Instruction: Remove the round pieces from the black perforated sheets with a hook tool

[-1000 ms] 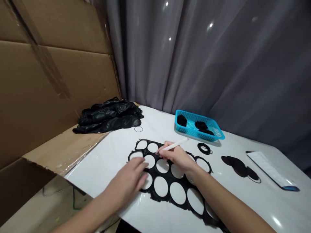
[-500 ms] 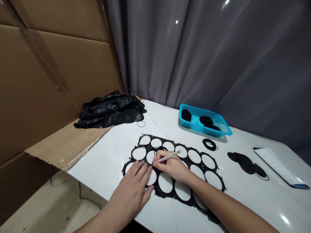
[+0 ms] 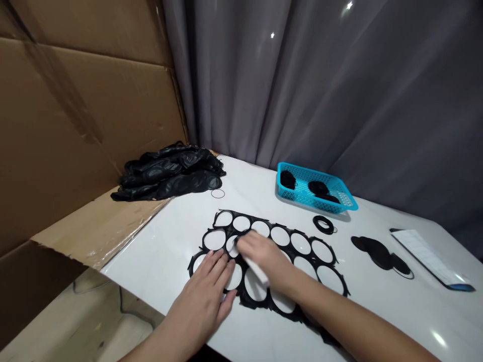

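Observation:
A black sheet with rows of large round holes [image 3: 245,267] lies flat on the white table. My left hand [image 3: 206,294] rests on its near left part, palm down with fingers stretched out and pressing on it. My right hand [image 3: 264,254] is closed around a slim white pen-like tool [image 3: 258,272], smeared by motion. The tool's rear end points toward me, over a hole. At the right fingertips is a dark bit of the sheet or a thin ring; I cannot tell which.
A heap of black perforated sheets [image 3: 169,171] lies at the back left beside cardboard [image 3: 75,100]. A blue basket [image 3: 317,188] holds black bundles. Black rings [image 3: 323,224], black discs [image 3: 381,253] and a white paper pad [image 3: 432,259] lie rightward. A thin ring [image 3: 218,193] lies near the heap.
My right hand has turned, swinging the tool's rear end from pointing away to the right to pointing toward me. My left hand stays in place on the sheet.

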Action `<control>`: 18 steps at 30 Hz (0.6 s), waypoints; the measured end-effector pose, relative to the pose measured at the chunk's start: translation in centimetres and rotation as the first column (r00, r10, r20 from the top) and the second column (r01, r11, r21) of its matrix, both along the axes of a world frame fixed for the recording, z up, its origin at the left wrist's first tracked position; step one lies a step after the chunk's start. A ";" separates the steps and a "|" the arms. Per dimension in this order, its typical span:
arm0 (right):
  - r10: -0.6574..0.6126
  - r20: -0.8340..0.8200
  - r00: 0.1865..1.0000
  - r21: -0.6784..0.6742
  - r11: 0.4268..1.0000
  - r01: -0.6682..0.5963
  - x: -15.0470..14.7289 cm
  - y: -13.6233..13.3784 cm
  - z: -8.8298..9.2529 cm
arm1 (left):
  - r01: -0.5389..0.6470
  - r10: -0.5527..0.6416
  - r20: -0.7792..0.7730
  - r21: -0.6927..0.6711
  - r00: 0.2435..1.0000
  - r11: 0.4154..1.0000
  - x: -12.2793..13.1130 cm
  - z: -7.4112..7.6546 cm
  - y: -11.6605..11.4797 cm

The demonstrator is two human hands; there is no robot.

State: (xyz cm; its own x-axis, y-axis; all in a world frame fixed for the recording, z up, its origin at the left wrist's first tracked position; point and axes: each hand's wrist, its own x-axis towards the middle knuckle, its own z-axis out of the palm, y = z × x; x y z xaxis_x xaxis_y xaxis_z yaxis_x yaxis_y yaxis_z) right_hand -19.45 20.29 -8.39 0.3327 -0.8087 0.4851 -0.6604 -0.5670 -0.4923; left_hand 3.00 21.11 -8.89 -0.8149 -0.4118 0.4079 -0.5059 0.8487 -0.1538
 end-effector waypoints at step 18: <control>-0.289 0.378 0.880 0.577 0.817 0.021 -2.5 3.3 -0.2 | 0.098 -0.099 0.011 0.024 0.995 0.995 -3.6 -0.6 0.8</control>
State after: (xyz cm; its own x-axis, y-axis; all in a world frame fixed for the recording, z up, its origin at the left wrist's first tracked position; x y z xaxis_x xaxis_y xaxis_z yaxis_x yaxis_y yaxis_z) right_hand -21.90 23.64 -8.57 0.0450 -0.9989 0.0109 -0.3589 -0.0264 -0.9330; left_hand -0.61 21.90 -9.52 -0.8566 -0.3386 0.3893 -0.4179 0.8978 -0.1388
